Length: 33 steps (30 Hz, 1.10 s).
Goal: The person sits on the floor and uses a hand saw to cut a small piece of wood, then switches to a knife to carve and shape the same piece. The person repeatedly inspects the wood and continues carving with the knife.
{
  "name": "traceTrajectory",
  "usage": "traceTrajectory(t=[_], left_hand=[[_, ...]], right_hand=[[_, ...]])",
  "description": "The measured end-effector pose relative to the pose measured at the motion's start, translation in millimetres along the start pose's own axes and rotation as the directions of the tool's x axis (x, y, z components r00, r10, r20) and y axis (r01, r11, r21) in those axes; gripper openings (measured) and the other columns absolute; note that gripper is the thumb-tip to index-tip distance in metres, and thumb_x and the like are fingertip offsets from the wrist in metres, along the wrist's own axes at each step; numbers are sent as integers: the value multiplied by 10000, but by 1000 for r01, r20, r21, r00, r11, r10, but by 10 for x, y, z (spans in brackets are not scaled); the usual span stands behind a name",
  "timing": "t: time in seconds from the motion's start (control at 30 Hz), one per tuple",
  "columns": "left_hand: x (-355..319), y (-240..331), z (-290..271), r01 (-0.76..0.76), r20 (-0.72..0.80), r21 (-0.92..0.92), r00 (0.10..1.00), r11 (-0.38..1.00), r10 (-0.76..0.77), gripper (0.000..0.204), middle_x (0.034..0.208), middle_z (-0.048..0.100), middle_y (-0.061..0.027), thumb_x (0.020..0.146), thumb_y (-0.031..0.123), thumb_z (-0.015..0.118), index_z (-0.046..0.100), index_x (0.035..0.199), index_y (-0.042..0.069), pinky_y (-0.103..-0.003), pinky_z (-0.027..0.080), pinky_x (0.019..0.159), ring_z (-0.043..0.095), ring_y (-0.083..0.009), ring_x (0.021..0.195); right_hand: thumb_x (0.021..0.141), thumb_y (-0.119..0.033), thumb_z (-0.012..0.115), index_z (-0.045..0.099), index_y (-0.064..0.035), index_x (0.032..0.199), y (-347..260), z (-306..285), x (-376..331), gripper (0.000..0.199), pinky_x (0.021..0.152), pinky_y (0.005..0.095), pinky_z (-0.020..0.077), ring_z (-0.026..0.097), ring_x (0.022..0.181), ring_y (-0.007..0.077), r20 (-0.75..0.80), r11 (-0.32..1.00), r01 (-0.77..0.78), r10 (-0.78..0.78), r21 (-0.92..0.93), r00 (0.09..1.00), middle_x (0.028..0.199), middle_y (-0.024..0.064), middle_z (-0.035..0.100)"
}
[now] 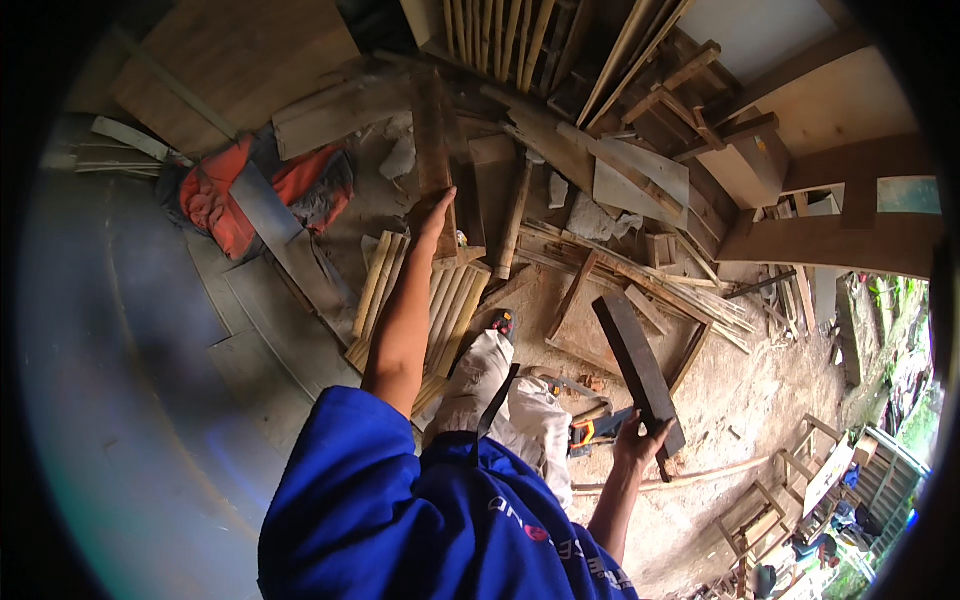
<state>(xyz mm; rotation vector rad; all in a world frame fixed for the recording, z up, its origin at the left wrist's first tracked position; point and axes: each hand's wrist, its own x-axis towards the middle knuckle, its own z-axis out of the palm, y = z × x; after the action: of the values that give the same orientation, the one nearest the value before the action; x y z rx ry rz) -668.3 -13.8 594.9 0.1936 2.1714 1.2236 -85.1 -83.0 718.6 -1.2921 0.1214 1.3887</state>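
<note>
My left hand (442, 208), arm stretched forward, is closed on the edge of a long brown wooden board (430, 130) that stands among other boards. Part of its grip is hidden behind the forearm and board. Off to the right, my right hand (638, 446) grips the lower end of a thick dark wooden plank (640, 365), which slants up and away to the left. Beside that hand, close to my leg, is a tool with an orange and black handle (582, 434). A slatted bamboo piece (450, 300) lies below my left forearm.
Wooden frames (570, 300) and loose strips litter the dirt floor ahead. An orange and dark cloth bundle (215, 200) lies at the left, near a large grey sheet surface (130, 380). Bamboo poles (500, 40) lean at the back. Small wooden frames (760, 520) stand lower right.
</note>
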Motion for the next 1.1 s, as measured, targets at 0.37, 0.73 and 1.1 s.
traceTrajectory(t=[0.37, 0.73, 1.1], left_hand=[[125, 111, -30, -37, 26, -56, 999, 998, 39, 887, 1319, 636, -185, 762, 677, 747, 638, 1277, -36, -409, 474, 979, 611, -305, 1193], [-419, -70, -169, -12, 224, -74, 974, 997, 28, 776, 1320, 645, -141, 860, 619, 690, 608, 1324, 2, -392, 454, 1016, 593, -283, 1228], [-424, -692, -2, 220, 14, 172, 974, 960, -226, 646, 1525, 465, -130, 1012, 564, 460, 491, 1472, 110, -425, 378, 1123, 461, -303, 1378]], right_hand=[[936, -537, 659, 435, -93, 1438, 433, 174, -631, 706, 1037, 368, 435, 460, 1273, 258, -28, 965, -81, 76, -248, 997, 1420, 131, 434], [939, -554, 647, 524, -33, 1342, 674, 831, -466, 670, 924, 329, 504, 536, 1146, 213, 122, 922, -116, 172, -369, 978, 1277, 131, 531], [968, -515, 614, 178, -26, 1575, 608, 1713, 192, 893, 1183, 460, 346, 228, 1493, 382, 373, 867, -34, 249, -498, 894, 1654, 158, 139]])
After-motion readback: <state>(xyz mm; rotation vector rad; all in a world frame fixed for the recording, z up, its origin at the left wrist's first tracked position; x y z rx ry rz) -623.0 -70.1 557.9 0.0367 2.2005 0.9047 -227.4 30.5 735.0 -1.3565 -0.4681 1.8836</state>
